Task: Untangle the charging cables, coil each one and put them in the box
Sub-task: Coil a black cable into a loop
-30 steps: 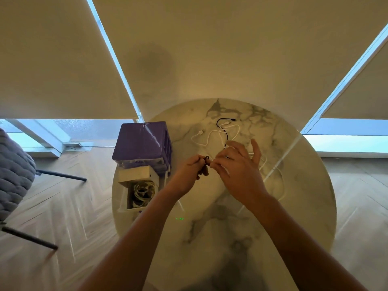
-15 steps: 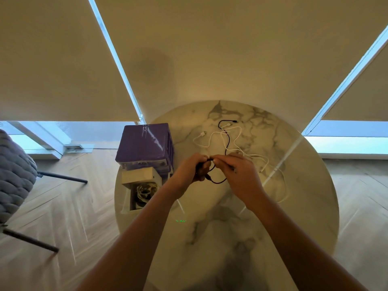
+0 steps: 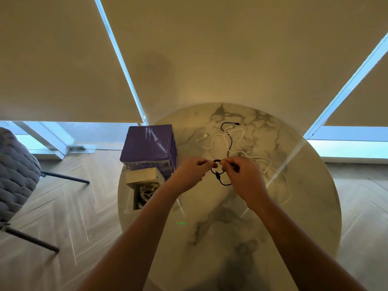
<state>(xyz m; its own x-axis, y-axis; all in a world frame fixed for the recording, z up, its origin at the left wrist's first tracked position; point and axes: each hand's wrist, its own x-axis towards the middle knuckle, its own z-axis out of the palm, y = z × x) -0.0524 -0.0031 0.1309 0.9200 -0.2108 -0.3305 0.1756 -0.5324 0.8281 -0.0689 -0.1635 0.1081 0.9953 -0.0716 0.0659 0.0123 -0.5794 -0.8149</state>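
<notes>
Now, the scene in lines:
Left hand (image 3: pixel 190 172): fingers curled, pinching the black cable (image 3: pixel 229 143).
Right hand (image 3: pixel 241 175): fingers curled, pinching the same black cable, just beside the left hand.
Black cable: small loops hang between the hands; the rest runs away across the round marble table (image 3: pixel 294 217).
White cable (image 3: pixel 241 141): loose on the table, crossing the black one.
Box (image 3: pixel 144 185): open at the table's left edge, coiled cables inside, next to a purple box (image 3: pixel 147 143).
</notes>
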